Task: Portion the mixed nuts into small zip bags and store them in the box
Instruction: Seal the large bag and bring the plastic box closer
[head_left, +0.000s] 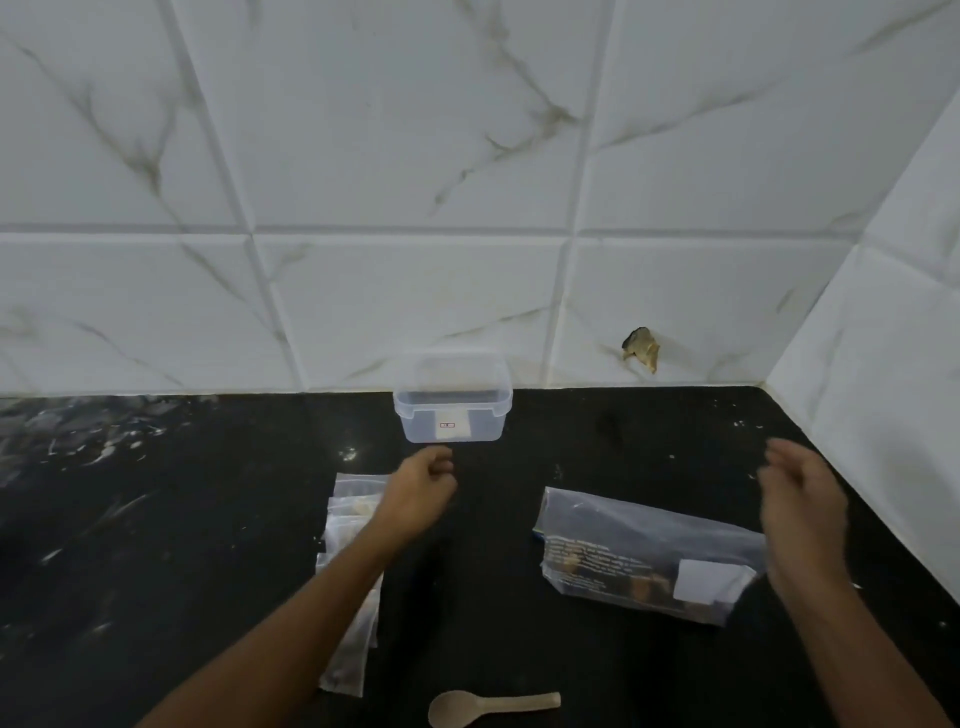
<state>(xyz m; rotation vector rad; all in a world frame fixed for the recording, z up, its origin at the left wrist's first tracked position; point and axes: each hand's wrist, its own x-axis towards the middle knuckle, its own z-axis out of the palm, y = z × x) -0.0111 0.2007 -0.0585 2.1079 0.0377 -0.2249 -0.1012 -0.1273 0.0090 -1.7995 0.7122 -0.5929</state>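
Head view is showing both hands hovering over the dark table, neither holding anything. Left hand is hanging at frame centre with fingers loosely curled on nothing, just above the stack of small zip bags. Right hand is blurring at the right, fingers relaxed and apart, above the end of the large nut bag.

Judging by how things are lying, portioning is looking mostly done: the small zip bags are holding pale contents, though how many are filled I cannot tell, and the large nut bag is lying nearly flat with a few brown pieces near its lower end. Storing is not yet done; the clear box is sitting lidless at the wall, apparently without bags inside.

A wooden spoon is lying at the bottom edge. Open table is stretching between the hands and toward the left; tiled walls are closing off the back and the right corner.
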